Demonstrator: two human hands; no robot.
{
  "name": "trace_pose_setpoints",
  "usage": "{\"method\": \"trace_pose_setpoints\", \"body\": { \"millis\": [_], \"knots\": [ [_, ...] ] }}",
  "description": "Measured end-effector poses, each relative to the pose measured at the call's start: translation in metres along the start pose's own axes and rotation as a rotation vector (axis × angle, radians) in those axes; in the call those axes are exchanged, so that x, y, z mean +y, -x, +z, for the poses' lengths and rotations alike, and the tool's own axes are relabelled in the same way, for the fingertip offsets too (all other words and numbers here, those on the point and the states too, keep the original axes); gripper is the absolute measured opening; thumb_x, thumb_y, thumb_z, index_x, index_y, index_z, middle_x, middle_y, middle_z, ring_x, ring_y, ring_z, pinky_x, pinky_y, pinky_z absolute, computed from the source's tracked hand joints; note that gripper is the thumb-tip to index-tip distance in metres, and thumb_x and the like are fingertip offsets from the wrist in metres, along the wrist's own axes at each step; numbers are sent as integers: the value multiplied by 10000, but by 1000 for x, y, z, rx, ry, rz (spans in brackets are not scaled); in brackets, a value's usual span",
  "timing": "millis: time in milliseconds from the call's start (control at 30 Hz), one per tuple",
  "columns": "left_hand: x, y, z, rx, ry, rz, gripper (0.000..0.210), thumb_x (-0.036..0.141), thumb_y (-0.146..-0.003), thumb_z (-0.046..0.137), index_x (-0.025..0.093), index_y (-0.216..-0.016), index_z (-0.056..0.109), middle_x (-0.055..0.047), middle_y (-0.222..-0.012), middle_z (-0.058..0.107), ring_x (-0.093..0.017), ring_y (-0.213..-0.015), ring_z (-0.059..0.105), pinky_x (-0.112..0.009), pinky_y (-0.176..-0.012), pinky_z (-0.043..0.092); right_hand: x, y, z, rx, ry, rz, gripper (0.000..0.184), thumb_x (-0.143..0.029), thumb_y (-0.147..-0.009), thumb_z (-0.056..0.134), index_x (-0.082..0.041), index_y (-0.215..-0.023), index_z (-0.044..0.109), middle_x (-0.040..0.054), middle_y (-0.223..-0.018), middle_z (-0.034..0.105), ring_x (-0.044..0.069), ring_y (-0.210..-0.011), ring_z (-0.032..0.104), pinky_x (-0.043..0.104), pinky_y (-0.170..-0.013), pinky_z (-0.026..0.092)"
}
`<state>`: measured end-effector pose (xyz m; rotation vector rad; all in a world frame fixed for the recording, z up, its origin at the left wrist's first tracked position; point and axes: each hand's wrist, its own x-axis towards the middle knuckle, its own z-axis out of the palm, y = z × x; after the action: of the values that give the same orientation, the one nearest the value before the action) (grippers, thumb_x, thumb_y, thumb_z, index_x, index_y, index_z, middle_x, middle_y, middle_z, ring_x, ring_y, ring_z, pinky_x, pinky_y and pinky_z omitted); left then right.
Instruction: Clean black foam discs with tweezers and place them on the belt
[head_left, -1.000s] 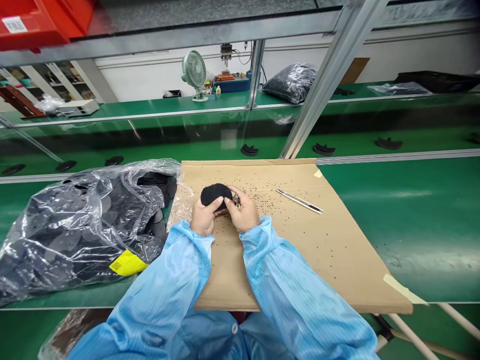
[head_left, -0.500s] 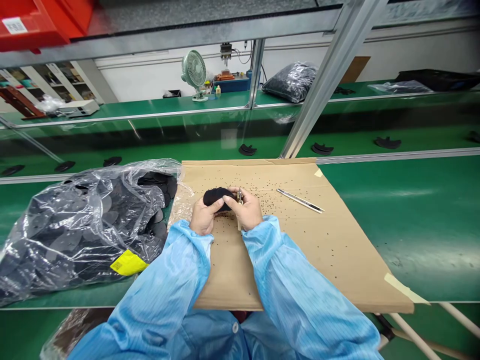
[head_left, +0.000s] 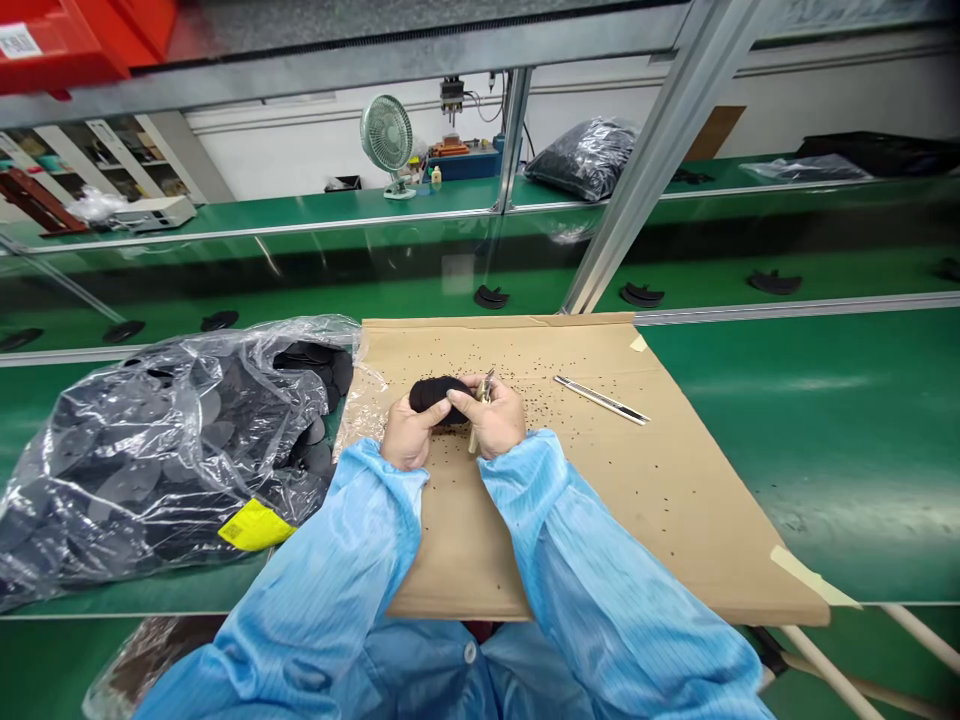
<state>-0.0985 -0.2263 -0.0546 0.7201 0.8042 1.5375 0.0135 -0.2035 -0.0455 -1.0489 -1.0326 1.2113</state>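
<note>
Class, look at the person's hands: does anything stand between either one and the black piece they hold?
Both the left hand and right hand have a thumb on the black piece. Only the small metal tool in the right hand shows between that palm and the piece. The slim tool on the cardboard lies clear.

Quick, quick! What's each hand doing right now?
Left hand: closed, holding the black bundle.
Right hand: closed around a small tool, its thumb against the bundle.
</note>
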Motion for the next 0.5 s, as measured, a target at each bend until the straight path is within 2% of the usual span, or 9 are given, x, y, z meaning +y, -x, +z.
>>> {"method": "trace_pose_setpoints", "body": {
  "millis": [133, 233, 267, 367, 500],
  "knots": [
    [6, -3, -2, 67, 154, -175, 321, 126, -633, 780, 126, -932, 662, -66, -913, 696, -181, -861, 656, -296, -790, 539, -2, 5, -1, -93, 129, -123, 354, -399, -654, 743, -162, -909, 675, 50, -824, 696, 191, -755, 645, 331, -723, 534],
    [14, -7, -5, 148, 289, -338, 65, 109, -797, 626, 103, -861, 638, -46, -771, 665, -90, -647, 624, -164, -570, 521, -3, 11, -1, -228, 111, -209, 334, -372, -754, 663, -181, -1028, 658, 65, -975, 711, 206, -885, 668, 355, -825, 538],
    [16, -7, -6, 168, 316, -382, 64, 111, -843, 567, 96, -834, 628, -37, -712, 641, -66, -571, 590, -134, -500, 491, -3, 13, -1, -253, 113, -241, 311, -351, -773, 644, -190, -1039, 656, 62, -1002, 710, 205, -909, 670, 358, -843, 537],
    [20, -7, -6, 166, 349, -472, 145, 117, -895, 483, 96, -830, 611, -13, -620, 579, -40, -452, 507, -108, -373, 407, -2, 16, 0, -227, 204, -350, 225, -280, -795, 618, -210, -1003, 668, 45, -998, 713, 197, -914, 673, 354, -855, 539],
    [20, -4, -3, 103, 356, -515, 74, 157, -877, 542, 114, -883, 601, 4, -623, 569, -44, -433, 485, -118, -344, 388, -3, 16, -1, -171, 366, -508, 157, -228, -819, 599, -221, -954, 678, 35, -961, 717, 181, -879, 676, 326, -829, 542]
  ]
}}
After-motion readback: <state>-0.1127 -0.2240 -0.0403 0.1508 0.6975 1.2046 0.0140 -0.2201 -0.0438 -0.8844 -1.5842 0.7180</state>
